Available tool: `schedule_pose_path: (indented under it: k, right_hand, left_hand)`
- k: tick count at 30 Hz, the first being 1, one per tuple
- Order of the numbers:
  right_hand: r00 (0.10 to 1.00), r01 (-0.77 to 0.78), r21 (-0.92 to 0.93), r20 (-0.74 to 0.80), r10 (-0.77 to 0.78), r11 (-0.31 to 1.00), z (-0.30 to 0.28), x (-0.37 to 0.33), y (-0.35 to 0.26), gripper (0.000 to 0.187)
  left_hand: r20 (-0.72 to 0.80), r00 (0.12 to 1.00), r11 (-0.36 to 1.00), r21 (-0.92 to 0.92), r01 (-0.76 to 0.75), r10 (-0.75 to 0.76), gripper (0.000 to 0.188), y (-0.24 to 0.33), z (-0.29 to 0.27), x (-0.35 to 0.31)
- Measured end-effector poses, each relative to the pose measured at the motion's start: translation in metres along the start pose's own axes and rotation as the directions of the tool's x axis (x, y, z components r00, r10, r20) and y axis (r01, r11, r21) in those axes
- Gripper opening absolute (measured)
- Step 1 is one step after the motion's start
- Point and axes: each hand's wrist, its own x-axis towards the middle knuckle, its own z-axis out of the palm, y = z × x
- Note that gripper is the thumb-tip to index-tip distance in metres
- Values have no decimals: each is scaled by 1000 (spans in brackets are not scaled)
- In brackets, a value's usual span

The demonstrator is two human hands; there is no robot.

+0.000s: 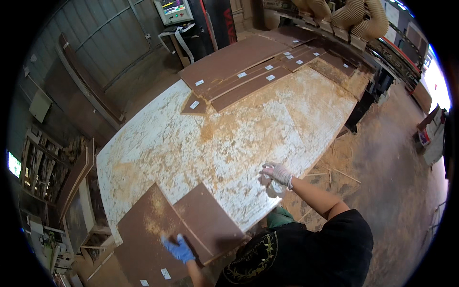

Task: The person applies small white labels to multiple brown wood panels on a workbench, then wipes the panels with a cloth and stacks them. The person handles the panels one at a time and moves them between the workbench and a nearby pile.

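Observation:
My left hand (178, 248), in a blue glove, lies with its fingers spread on a brown panel (138, 229) dusted with sawdust. It grips nothing. A second brown panel (208, 210) lies against that one on the right, and white labels (165, 273) sit near the first panel's near end. My right hand (278, 173), in a white glove, is over the right edge of the large worn white board (158, 129), its fingers curled. Below those fingers shows a pale, crumpled-looking thing (275, 189); its kind is unclear.
Several labelled brown cut panels (248, 93) cover the board's far end, below a machine with ribbed hoses (356, 21). A control screen (173, 10) stands at the back. Wood strips (346, 176) and sawdust lie on the floor at right. Boards (79, 81) lean at left.

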Motion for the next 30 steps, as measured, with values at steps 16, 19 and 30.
schedule_pose_path:
  k: [16,19,30]
  right_hand:
    - [966,-255,-596,-180,183,761,-148,201,-21,45]
    - [956,-293,-590,-163,244,752,-146,200,-34,41]
    - [964,-266,-576,-156,216,773,-149,201,-39,45]
  left_hand:
    - [732,625,748,249,-615,270,76,342,548,317]
    - [724,610,611,334,-718,322,76,374,608,348]
    - [850,509,638,316,-702,139,96,375,605,310]
